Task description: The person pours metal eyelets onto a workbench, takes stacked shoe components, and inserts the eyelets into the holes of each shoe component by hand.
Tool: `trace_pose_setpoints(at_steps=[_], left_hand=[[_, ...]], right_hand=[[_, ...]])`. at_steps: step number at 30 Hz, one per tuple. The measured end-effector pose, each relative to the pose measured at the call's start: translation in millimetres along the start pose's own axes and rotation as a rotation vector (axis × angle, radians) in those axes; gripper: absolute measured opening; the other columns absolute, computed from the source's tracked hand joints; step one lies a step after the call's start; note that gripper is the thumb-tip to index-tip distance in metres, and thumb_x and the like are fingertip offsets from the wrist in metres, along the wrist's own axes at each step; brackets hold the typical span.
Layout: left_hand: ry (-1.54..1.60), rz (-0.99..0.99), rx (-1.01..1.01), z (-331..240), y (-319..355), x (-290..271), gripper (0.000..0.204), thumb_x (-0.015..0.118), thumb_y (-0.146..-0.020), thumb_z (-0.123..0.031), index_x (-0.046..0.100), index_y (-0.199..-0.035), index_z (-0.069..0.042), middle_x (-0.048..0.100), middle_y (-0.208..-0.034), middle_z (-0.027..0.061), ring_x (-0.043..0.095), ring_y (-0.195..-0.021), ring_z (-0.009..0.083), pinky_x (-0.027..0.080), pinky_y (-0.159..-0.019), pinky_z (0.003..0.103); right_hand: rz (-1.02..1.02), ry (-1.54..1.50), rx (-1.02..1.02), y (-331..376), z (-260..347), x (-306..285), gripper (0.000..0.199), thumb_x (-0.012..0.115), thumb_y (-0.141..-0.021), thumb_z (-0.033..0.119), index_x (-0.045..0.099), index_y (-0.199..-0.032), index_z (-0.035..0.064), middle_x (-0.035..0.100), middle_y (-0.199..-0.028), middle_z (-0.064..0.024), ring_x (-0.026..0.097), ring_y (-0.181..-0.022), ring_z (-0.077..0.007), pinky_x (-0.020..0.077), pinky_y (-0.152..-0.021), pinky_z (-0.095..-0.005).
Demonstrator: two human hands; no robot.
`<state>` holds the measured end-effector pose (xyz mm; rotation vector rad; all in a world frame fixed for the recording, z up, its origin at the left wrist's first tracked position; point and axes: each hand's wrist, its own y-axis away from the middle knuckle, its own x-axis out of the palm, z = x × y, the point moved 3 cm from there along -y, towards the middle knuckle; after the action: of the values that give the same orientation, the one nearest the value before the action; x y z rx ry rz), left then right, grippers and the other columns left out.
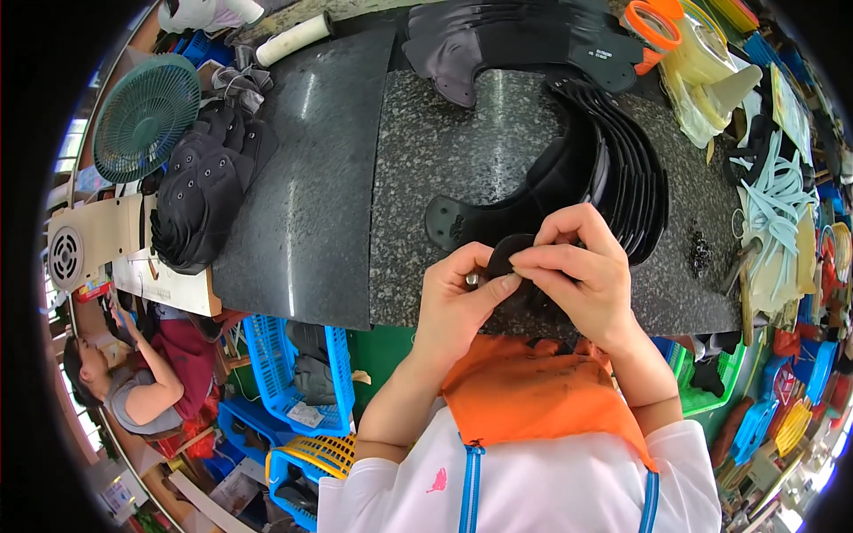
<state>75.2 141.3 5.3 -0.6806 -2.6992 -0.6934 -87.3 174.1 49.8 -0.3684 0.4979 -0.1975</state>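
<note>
Both hands meet over the near edge of the stone-topped table. My left hand pinches the rounded end of a dark shoe-upper piece between thumb and fingers. From the other side, the fingertips of my right hand close on the same piece. The rest of it is hidden behind my hands. Just beyond them lies a fanned stack of black curved shoe-upper pieces. One curved end with small holes sticks out of it to the left.
More dark pieces lie overlapped along the far edge. A pile with eyelets is by a sewing machine and green fan. Tape rolls and pale blue strips are right. Blue baskets and a seated person are left.
</note>
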Motion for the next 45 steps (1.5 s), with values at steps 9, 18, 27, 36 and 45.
trace_pose_setpoints(at_steps=[9,18,27,36,45], left_hand=[[0.011,-0.11,-0.021,4.6,-13.7,-0.4,0.012,0.072,-0.086,-0.002,0.069,-0.098,-0.004,0.062,-0.072,-0.0039,0.047,-0.053,-0.0001,0.032,-0.045,0.017],[-0.905,-0.176,0.364,-15.5,-19.9,3.3,0.015,0.074,-0.088,-0.01,0.067,-0.099,-0.003,0.057,-0.073,-0.0004,0.048,-0.064,0.0061,0.039,-0.058,0.022],[-1.118,-0.376,0.335,-12.0,-10.9,-41.6,0.037,0.08,-0.078,-0.014,0.059,-0.106,-0.003,0.059,-0.093,0.0061,0.061,-0.078,0.0187,0.05,-0.068,0.031],[0.028,-0.079,-0.091,1.1,7.7,-40.4,0.021,0.069,-0.087,0.002,0.068,-0.108,0.0,0.061,-0.074,-0.0026,0.043,-0.048,0.0004,0.029,-0.04,0.018],[0.02,0.009,-0.043,-6.4,17.7,-29.2,0.024,0.075,-0.083,0.001,0.07,-0.107,-0.002,0.062,-0.077,-0.0036,0.046,-0.055,0.0007,0.034,-0.047,0.018]], right_hand=[[0.077,0.048,-0.076,5.6,4.6,-17.5,0.032,0.068,-0.077,-0.004,0.072,-0.106,0.0075,0.06,-0.098,-0.0066,0.06,-0.085,-0.0231,0.0497,-0.072,-0.0352],[-0.33,1.185,0.461,79.5,-108.8,-156.3,0.033,0.07,-0.088,0.024,0.069,-0.116,0.0065,0.061,-0.11,-0.0098,0.057,-0.104,-0.0309,0.0424,-0.092,-0.0413],[-0.344,1.166,0.222,86.9,-112.1,-156.4,0.01,0.07,-0.086,0.014,0.072,-0.095,0.0107,0.066,-0.093,-0.004,0.061,-0.093,-0.0235,0.0414,-0.085,-0.0382],[-0.124,0.374,-0.078,25.3,4.4,-34.0,0.021,0.075,-0.073,-0.001,0.073,-0.092,0.0093,0.065,-0.085,-0.0056,0.061,-0.075,-0.0234,0.0501,-0.068,-0.0346],[0.099,0.25,-0.283,5.6,14.8,24.3,0.025,0.072,-0.071,0.007,0.075,-0.096,0.0073,0.06,-0.088,-0.0018,0.058,-0.072,-0.0178,0.0449,-0.062,-0.0315]])
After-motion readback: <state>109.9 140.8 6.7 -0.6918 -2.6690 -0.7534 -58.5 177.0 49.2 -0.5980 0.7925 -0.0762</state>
